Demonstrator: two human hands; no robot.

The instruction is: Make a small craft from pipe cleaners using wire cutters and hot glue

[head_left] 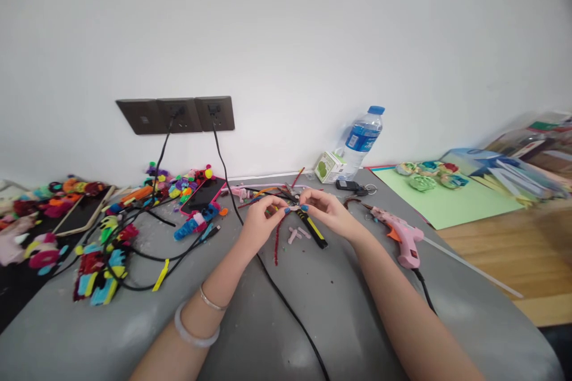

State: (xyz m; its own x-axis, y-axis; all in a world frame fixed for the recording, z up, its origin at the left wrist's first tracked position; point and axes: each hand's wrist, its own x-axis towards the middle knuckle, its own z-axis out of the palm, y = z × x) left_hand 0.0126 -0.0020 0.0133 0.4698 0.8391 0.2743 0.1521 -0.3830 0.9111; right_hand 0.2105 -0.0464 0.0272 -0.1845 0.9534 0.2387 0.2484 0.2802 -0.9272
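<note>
My left hand [263, 218] and my right hand [327, 209] meet over the middle of the table. Both are closed in a pinch, thumb against fingers, on the two ends of a short pale pink pipe cleaner piece [295, 208]. Just beneath lie pliers with black and yellow handles [316, 232], their jaws partly covered by my fingers. More pink pipe cleaner pieces [294, 235] rest on the table in front of the pliers. To their left a dark red pipe cleaner [276, 244] runs down from under my left hand.
A pink glue gun [404, 238] with its cord lies right of my right arm. Behind stand a water bottle [363, 140] and a small carton [329, 166], near keys [370, 189]. Colourful pipe cleaner figures [100, 262] and black cables [286, 297] cover the left side. Green paper [451, 208] is at right.
</note>
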